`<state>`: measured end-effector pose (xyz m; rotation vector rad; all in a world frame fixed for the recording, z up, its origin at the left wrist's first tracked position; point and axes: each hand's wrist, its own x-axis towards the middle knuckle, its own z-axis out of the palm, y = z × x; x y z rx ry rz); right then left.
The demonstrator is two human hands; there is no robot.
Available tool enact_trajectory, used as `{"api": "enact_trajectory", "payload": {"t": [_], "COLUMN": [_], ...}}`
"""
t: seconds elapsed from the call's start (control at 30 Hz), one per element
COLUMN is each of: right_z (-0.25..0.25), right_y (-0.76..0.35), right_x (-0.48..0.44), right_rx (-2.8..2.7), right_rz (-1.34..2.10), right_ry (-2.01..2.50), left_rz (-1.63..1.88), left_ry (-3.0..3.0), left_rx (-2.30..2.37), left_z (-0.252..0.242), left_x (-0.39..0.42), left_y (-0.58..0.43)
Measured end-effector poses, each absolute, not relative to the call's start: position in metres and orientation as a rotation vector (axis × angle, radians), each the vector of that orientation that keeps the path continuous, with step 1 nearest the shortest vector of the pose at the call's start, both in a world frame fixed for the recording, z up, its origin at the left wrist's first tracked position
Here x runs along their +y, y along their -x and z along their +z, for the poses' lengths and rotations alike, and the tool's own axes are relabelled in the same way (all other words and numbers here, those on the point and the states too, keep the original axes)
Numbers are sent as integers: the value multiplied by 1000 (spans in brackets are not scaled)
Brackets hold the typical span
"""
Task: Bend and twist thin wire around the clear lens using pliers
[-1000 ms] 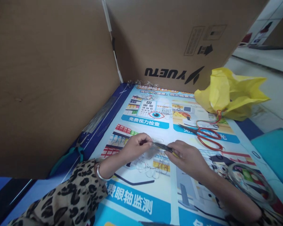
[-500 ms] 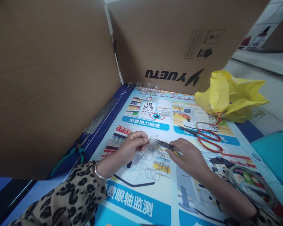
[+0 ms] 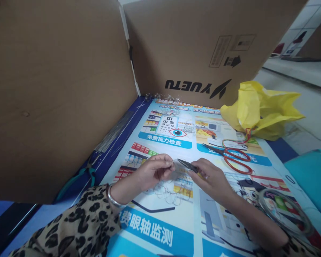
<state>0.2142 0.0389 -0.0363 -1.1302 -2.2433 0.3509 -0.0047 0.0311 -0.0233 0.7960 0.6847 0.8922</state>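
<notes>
Two hands were held near frame ctr. By the L hand [image 3: 157, 169], fingertips drawn tog., thin wire [image 3: 176, 161] was apparently pinched, though barely visible. Pliers [image 3: 187, 165] were gripped by the handles in the R hand [image 3: 210, 178], tips toward the wire. Wire loops [image 3: 173, 194] were laid out just below ctr. Wire was judged light, springy, easily bent, prob. slippery; best held nr its end. Pliers were judged stiff, best gripped by handles.
</notes>
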Motion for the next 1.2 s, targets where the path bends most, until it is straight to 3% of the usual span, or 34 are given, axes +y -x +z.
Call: {"api": "enact_trajectory", "payload": {"t": [0.17,0.4,0.63,1.2], "right_z": [-36,-45,-48,-49], "right_y": [-215,-220,-223,-222], "right_x": [39,41,40,38], "right_rx": [-2226,-2240,-2303,-2315], "right_rz": [308,194,140,101], "right_ry": [1138,1257,1273,1223], "left_rz": [819,831,611,532], "left_ry": [-972,-1569,-2114,-2160], "left_rx": [749,1223,1381,1526], "left_z": [-18,-17,-22,-29], "left_x": [32,35,24,19], "left_y": [10,20,19,13]}}
